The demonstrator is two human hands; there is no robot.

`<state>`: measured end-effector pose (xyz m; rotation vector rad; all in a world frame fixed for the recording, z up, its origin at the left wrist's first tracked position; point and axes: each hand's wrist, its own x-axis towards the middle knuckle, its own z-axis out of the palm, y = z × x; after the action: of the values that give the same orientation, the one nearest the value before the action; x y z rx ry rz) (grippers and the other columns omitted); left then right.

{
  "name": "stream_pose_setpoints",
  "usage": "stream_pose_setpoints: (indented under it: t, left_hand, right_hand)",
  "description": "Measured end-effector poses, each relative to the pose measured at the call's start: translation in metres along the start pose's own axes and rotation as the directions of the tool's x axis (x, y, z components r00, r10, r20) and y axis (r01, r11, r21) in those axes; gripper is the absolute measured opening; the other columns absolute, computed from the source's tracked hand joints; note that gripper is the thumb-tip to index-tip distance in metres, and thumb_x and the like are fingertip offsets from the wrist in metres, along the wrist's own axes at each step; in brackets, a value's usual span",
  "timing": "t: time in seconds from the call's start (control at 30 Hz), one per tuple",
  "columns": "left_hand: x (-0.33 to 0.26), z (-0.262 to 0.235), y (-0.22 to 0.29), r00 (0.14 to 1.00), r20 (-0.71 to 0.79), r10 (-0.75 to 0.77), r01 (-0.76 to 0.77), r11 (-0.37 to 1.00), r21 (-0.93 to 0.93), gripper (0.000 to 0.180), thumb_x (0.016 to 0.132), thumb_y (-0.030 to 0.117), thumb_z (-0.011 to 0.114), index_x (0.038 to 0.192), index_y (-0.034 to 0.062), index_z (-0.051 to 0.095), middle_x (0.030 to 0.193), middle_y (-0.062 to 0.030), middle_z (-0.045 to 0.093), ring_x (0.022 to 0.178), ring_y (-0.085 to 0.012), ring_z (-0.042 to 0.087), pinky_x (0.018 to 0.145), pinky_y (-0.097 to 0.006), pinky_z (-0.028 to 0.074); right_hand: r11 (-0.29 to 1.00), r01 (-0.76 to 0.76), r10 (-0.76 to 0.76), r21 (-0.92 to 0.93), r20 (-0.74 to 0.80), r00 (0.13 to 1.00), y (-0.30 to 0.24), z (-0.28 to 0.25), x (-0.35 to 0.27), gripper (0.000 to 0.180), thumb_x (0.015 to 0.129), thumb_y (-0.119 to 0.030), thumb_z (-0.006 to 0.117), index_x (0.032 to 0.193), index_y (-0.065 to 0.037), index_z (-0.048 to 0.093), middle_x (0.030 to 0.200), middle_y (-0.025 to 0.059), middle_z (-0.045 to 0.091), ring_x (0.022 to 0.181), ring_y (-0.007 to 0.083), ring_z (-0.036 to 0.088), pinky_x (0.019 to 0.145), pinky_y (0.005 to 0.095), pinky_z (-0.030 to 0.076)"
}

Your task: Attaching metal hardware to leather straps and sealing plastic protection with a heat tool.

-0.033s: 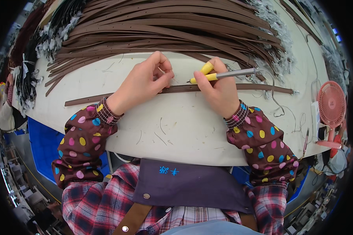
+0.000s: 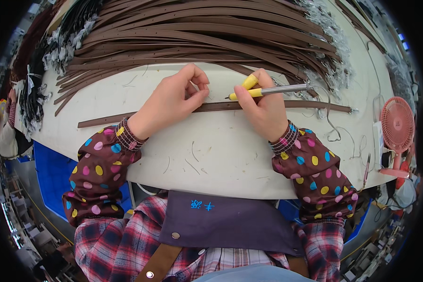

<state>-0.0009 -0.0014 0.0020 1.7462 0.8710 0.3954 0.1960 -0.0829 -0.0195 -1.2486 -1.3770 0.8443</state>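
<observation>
Now gripping a yellow-and-grey tool (image 2: 286, 89) in the right hand (image 2: 266, 107), near a brown strap (image 2: 221, 106); curling the left hand (image 2: 170, 97), can't tell if pinching.

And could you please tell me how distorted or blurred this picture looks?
In the head view, the front edge of the white tabletop bows, likely from the fisheye lens; in that view, the brown belt strap is fairly crisp, the clear plastic wrapping glints, and the far-left rim is blurred.

Brown strap (image 2: 221, 106) partly hidden by hands (image 2: 174, 96) (image 2: 266, 110); strap pile (image 2: 202, 36) cropped at top
</observation>
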Motion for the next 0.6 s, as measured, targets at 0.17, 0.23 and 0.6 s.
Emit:
stream_pose_setpoints:
  t: [0.17, 0.23, 0.6]
  left_hand:
    - [-0.003, 0.015, -0.002, 0.942, 0.054, 0.332, -0.302, 0.765, 0.568, 0.023, 0.078, 0.023, 0.071, 0.091, 0.0096, 0.058, 0.085, -0.0022, 0.06, 0.074, -0.0191, 0.06, 0.061, -0.031, 0.048]
    - [-0.002, 0.018, 0.005, 0.955, 0.045, 0.293, -0.264, 0.77, 0.581, 0.022, 0.078, 0.026, 0.072, 0.086, 0.0096, 0.058, 0.084, -0.0027, 0.06, 0.079, -0.0216, 0.06, 0.063, -0.034, 0.048]
    - [-0.004, 0.006, 0.018, 0.987, 0.152, -0.049, 0.018, 0.979, 0.202, 0.014, 0.087, 0.013, 0.063, 0.09, -0.0006, 0.06, 0.085, -0.0026, 0.063, 0.08, -0.008, 0.058, 0.073, -0.023, 0.047]
  right_hand:
    - [0.999, 0.05, -0.05, -0.008, 0.008, 0.999, 0.003, -0.006, -0.002, 0.019, 0.089, -0.014, 0.064, 0.09, -0.002, 0.049, 0.073, 0.0027, 0.058, 0.061, 0.0079, 0.052, 0.055, 0.0231, 0.043]
    - [0.992, 0.125, -0.125, -0.03, 0.004, 0.992, 0.007, -0.005, 0.0, 0.017, 0.089, -0.014, 0.064, 0.093, -0.003, 0.052, 0.074, 0.0037, 0.059, 0.062, 0.0094, 0.053, 0.055, 0.024, 0.044]
    - [0.777, 0.396, -0.4, -0.489, 0.102, 0.911, 0.007, 0.001, -0.004, 0.02, 0.081, -0.006, 0.066, 0.099, -0.008, 0.057, 0.086, 0.0092, 0.065, 0.071, 0.0294, 0.062, 0.059, 0.034, 0.051]
